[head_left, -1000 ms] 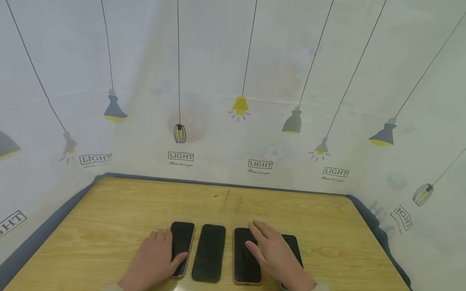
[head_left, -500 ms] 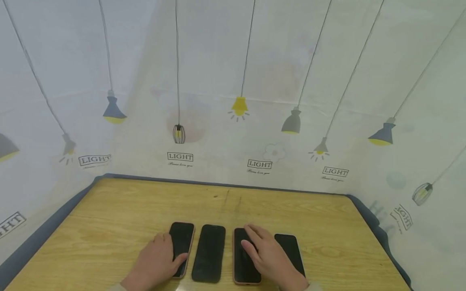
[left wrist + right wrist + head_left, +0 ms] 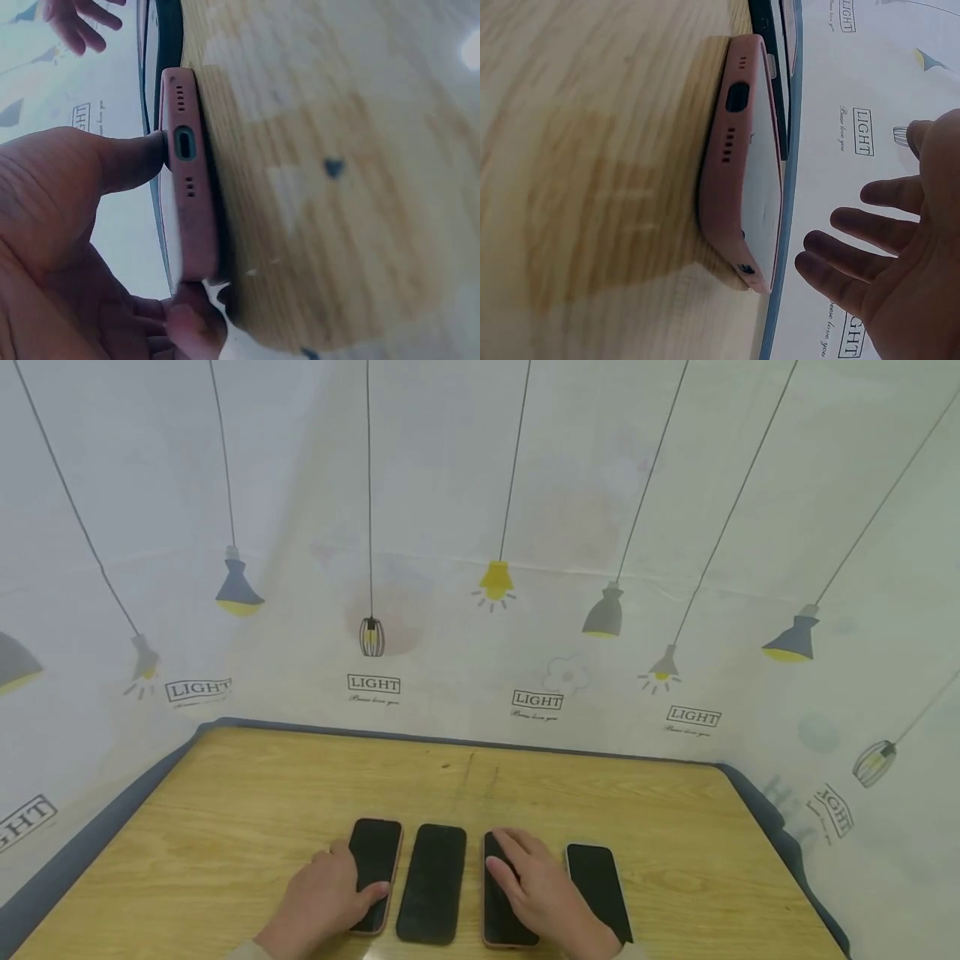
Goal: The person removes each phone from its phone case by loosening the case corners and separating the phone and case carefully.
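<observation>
Several smartphones lie face up in a row on the wooden table. My left hand (image 3: 322, 893) holds the leftmost phone (image 3: 377, 852), which wears a pink case (image 3: 191, 225). Its thumb (image 3: 131, 161) lies at one long side and its fingers curl at the other. Over the third phone (image 3: 498, 906), also pink-cased (image 3: 724, 172), hovers my right hand (image 3: 900, 262), fingers spread and apart from the screen. Between them lies a black phone (image 3: 431, 885). Partly hidden behind the right hand and wrist is the rightmost phone (image 3: 596, 877), with a light rim.
The wood-grain table (image 3: 300, 777) stretches beyond the phones to a dark blue edge (image 3: 450, 739). A pale curtain (image 3: 435, 510) printed with lamps and the word LIGHT surrounds it at the back and both sides.
My right hand has shifted left over the third phone, uncovering more of the rightmost one. The left hand stays at the leftmost phone, its fingers slightly more curled. The phones keep their places.
</observation>
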A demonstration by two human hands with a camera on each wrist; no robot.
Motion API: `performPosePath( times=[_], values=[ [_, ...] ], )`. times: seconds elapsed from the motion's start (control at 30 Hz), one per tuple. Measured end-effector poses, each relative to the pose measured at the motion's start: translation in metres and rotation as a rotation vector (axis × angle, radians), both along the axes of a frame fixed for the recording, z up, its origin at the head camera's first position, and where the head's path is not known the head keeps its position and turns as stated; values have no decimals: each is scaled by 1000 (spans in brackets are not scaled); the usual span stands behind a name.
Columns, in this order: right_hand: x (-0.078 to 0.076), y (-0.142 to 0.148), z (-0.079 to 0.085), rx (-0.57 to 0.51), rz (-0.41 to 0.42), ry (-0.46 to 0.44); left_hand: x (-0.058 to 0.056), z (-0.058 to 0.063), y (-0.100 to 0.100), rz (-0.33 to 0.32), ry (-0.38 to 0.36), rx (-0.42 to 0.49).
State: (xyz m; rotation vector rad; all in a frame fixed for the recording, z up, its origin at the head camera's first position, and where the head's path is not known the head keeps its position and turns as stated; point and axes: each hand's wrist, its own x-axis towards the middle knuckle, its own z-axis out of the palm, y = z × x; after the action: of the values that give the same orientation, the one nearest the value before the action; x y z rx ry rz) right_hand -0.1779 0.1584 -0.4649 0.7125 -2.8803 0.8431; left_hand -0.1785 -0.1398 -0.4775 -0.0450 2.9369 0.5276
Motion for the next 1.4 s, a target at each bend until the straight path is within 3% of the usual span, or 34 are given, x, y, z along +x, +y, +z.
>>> performPosePath(
  times=[0.13, 0.23, 0.47, 0.57, 0.73, 0.9, 1.0, 1.2, 1.4],
  values=[
    [-2, -4, -1, -4, 6, 28, -2, 1, -1, 27, -12, 48],
    [-4, -6, -3, -17, 12, 42, -5, 1, 0, 40, 19, 107],
    [-7, -10, -1, -65, 11, -18, -3, 9, 5, 76, 36, 353],
    [-7, -10, 1, -89, 18, -37, 1, 16, 9, 47, 72, 420],
    [-11, -9, 2, -141, 39, -56, 8, 25, 18, -27, 198, 458],
    [-19, -9, 4, -249, 67, -88, 13, 34, 34, -42, 235, 584],
    [-23, -10, 9, -309, 64, -126, 16, 39, 44, -55, 224, 706],
    [-26, -15, 18, -469, 14, -146, 18, 40, 58, -148, 161, 938],
    [-25, -22, 19, -622, -35, -189, 21, 38, 62, -198, 53, 1044]
  ],
)
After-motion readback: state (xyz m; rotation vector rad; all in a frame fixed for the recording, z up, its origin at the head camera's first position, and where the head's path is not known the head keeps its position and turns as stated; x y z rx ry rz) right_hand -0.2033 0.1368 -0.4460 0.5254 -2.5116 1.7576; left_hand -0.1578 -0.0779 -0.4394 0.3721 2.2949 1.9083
